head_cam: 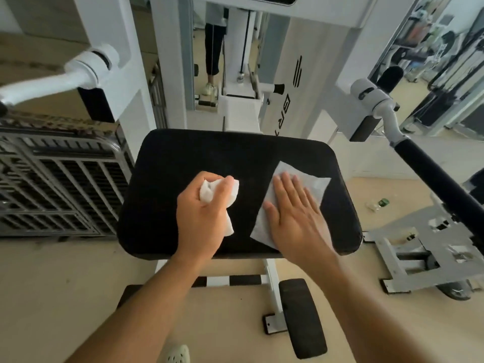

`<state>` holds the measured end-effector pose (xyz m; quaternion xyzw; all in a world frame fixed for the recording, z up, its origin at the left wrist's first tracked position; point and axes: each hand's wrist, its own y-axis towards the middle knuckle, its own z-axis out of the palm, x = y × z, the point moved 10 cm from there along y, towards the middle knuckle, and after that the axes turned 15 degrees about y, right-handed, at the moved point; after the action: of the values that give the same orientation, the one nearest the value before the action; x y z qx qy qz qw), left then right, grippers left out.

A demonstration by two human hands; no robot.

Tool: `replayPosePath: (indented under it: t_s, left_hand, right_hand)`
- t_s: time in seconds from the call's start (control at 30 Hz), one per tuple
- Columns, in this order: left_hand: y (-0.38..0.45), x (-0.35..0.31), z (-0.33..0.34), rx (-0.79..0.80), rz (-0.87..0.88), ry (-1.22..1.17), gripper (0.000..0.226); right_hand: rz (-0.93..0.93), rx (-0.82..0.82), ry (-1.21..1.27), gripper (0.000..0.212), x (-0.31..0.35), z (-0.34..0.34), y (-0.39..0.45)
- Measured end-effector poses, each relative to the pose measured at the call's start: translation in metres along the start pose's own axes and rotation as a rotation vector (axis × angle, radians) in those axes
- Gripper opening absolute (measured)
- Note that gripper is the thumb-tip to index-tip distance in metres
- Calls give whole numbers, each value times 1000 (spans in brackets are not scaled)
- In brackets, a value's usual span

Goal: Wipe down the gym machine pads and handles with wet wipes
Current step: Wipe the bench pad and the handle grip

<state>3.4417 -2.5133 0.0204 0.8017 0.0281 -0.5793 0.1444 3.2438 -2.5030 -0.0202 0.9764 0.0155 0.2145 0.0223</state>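
While the left hand (201, 208) curls its fingers and thumb round a crumpled white wipe (218, 197), bunched in the fist with a tail hanging below it, the right hand (293, 213) lies flat with straight fingers on a second wipe (318, 186), spread open as a thin sheet. Both sit on the black seat pad (199, 150), the flat wipe on its right half with one corner near the right edge, the crumpled one near the middle. Bare pad remains along the far edge and the whole left side, and a narrow strip at the near edge. How much of the flat wipe lies beneath the palm is hidden. The pad is matte, dark and rounded at its corners, mounted on a white machine frame (167, 61). A black-gripped handle (432, 176) slants past the pad's right side, apart from it, its lower end cut off by the picture edge; a white arm (52, 83) reaches off to the left. Below the pad a smaller black footpad (301, 315) lies on the pale floor (65, 284). A grey metal grate (57, 184) stands left. Background equipment at far right is too blurred to make out.
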Motion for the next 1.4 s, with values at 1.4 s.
replayPosePath:
  t_s: [1.4]
  left_hand:
    - [12,52,-121,-403,-69,-22,21]
  right_hand:
    - [-416,208,-72,65,120,63,-16]
